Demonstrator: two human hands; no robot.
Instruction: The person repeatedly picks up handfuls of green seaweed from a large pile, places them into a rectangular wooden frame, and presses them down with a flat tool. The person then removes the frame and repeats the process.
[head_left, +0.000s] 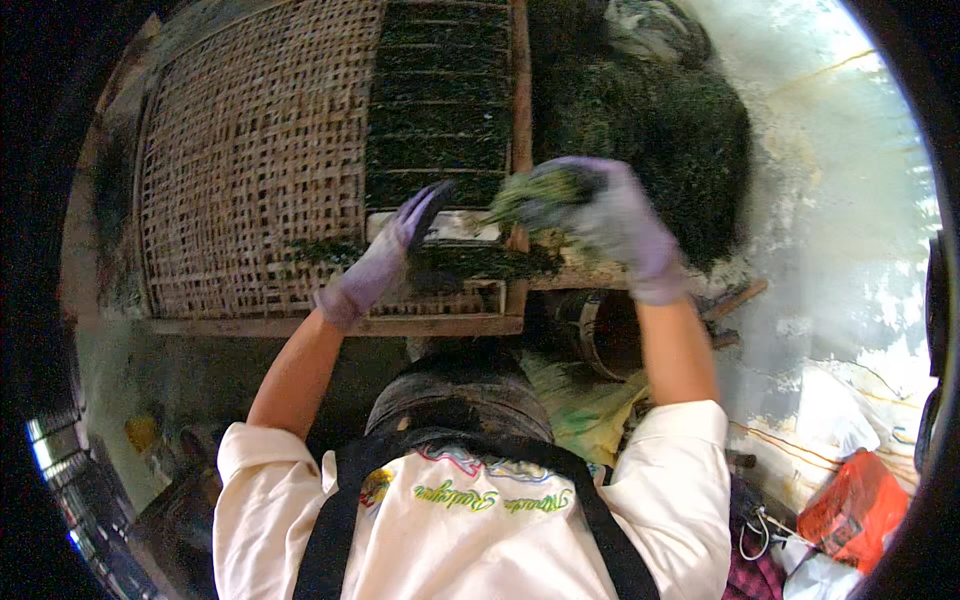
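A woven bamboo rack (255, 150) in a wooden frame lies before me, its right strip covered with dark green plant material (442, 90) crossed by thin slats. Over the lower end of that strip, my gloved left hand (416, 217) is raised with fingers extended, and nothing shows in it. My gloved right hand (592, 195), blurred, holds a clump of green plant material (540, 196) above the frame's right bar. Between the hands, partly under the left one, is a pale rectangular patch (465, 225). Loose green bits lie just below it.
A large heap of dark green plant material (660, 135) stands right of the rack, by a pale wall (832, 187). Below the rack's right corner are a dark round container (607, 334) and a wooden stick (735, 298). Plastic bags, one red (859, 510), lie at lower right.
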